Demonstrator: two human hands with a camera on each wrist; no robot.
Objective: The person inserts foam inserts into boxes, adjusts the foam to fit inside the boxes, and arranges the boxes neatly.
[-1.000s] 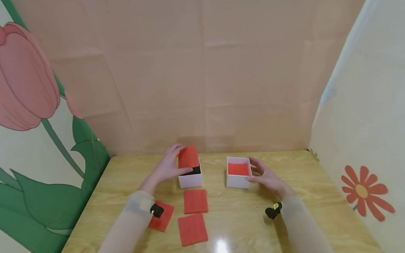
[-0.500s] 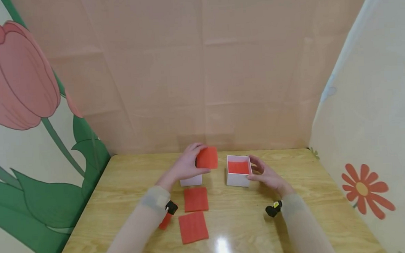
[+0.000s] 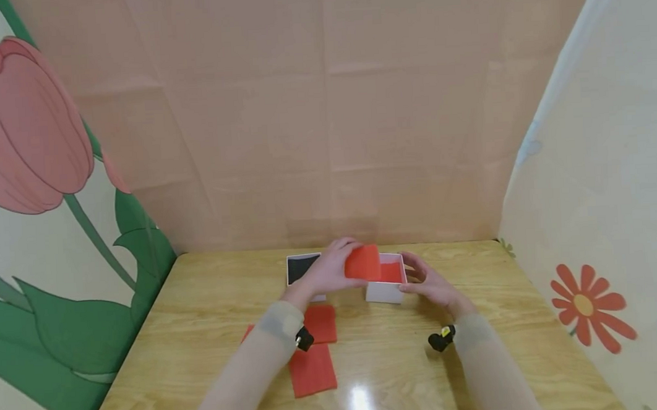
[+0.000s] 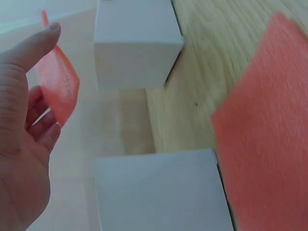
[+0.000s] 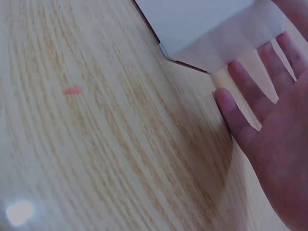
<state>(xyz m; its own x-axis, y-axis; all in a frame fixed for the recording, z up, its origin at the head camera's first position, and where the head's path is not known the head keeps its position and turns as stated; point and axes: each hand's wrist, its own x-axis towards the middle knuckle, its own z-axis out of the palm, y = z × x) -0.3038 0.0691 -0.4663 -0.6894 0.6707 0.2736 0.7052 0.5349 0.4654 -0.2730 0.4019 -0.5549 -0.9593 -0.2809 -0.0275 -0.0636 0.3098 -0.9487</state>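
Observation:
My left hand (image 3: 332,271) pinches a red foam sheet (image 3: 363,263) between thumb and fingers. The sheet hangs over the left part of an open white box (image 3: 383,293), partly covering its opening. Inside that box lies another red sheet (image 3: 392,273). In the left wrist view the held sheet (image 4: 60,86) is bent. My right hand (image 3: 433,287) holds the same box at its right side, thumb at the front corner and fingers further back. The right wrist view shows the fingertips against the box's side wall (image 5: 245,38).
A second white box (image 3: 318,298) with a black interior stands to the left, partly behind the left hand. Red square sheets lie in front of it, a middle one (image 3: 322,323) and a nearer one (image 3: 315,373). The left forearm mostly hides a third sheet (image 3: 248,331).
My left hand has carried the red foam sheet rightward, from above the left box to the right box. The left box's black interior has come into view. The right hand stays at its box.

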